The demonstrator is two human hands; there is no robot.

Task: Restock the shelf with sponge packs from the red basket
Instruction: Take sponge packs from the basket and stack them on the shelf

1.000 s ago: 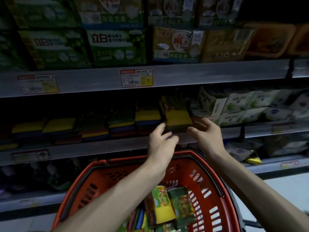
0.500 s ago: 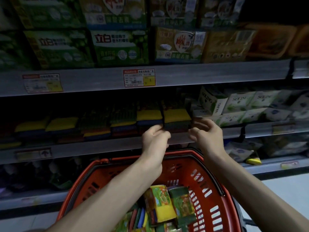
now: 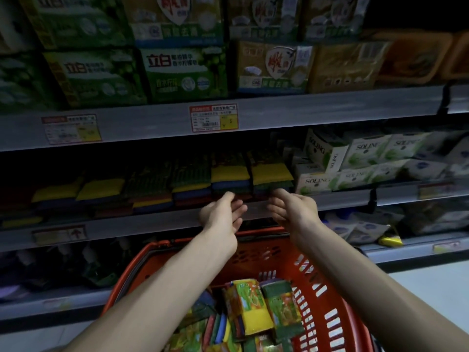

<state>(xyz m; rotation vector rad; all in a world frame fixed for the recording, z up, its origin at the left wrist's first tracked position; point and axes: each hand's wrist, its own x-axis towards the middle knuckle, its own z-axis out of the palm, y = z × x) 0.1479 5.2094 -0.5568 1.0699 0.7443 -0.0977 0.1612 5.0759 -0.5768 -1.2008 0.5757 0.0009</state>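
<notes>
My left hand (image 3: pixel 223 217) and right hand (image 3: pixel 291 212) hover empty before the shelf edge (image 3: pixel 342 200), palms turned toward each other, fingers loosely spread and gripping nothing. The stacked sponge packs (image 3: pixel 271 174) sit on the shelf just above my fingertips. In this dim light I can't tell whether my right fingertips touch them. Loose packs (image 3: pixel 253 308) lie in the red basket (image 3: pixel 256 252) beneath my forearms.
</notes>
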